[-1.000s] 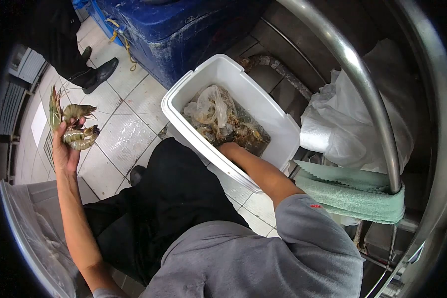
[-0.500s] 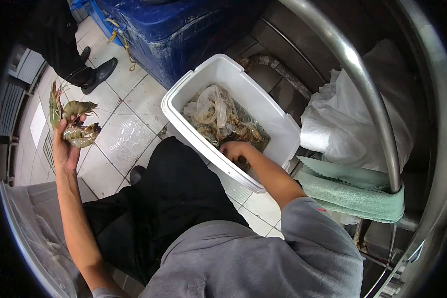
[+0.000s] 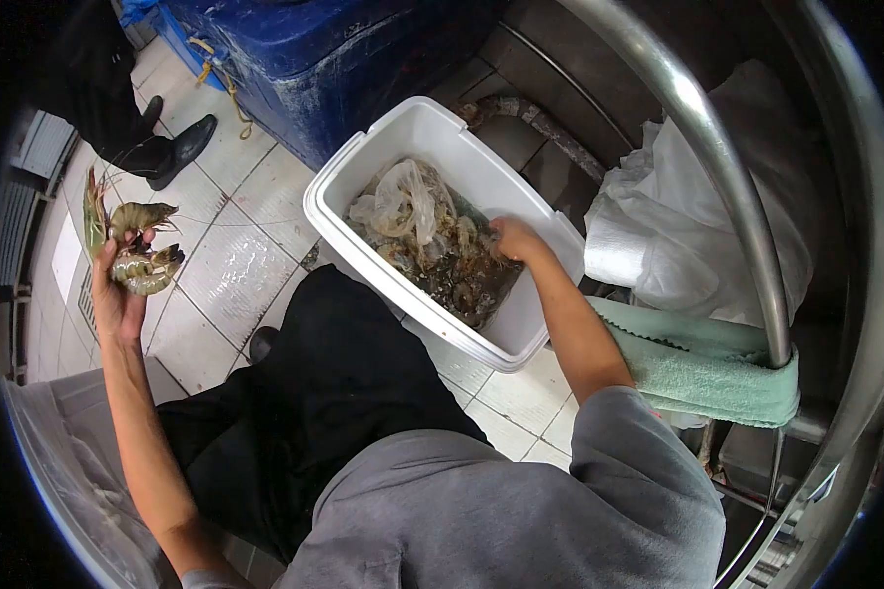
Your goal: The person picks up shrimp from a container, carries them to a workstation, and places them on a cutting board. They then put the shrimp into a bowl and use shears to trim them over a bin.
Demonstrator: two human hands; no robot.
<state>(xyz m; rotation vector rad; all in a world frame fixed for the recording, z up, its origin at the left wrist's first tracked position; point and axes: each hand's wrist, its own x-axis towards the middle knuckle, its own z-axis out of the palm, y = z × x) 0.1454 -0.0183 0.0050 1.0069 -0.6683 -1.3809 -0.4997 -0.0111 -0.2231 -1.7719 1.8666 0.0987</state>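
Note:
Several large greenish-brown shrimp (image 3: pixel 139 272) are gripped in my left hand (image 3: pixel 120 299), held up over the tiled floor at the left. A white rectangular tub (image 3: pixel 521 182) holds murky water with shrimp (image 3: pixel 471 290) and a clear plastic bag (image 3: pixel 403 201) at its upper left part. My right hand (image 3: pixel 517 240) reaches into the tub near its right wall, with curled fingers among the shrimp. The fingertips are partly hidden, and I cannot make out what they hold.
A large blue container (image 3: pixel 304 69) stands behind the tub. Another person's leg and black shoe (image 3: pixel 189 147) are at the upper left. On the right are a curved metal rail (image 3: pixel 727 157), white plastic sacks (image 3: pixel 678 216) and a green towel (image 3: pixel 702 378). Plastic-lined bin (image 3: pixel 79 432) at lower left.
My right hand has moved from the tub's near side up and across towards its right wall. My left hand still holds the shrimp. The view has shifted slightly.

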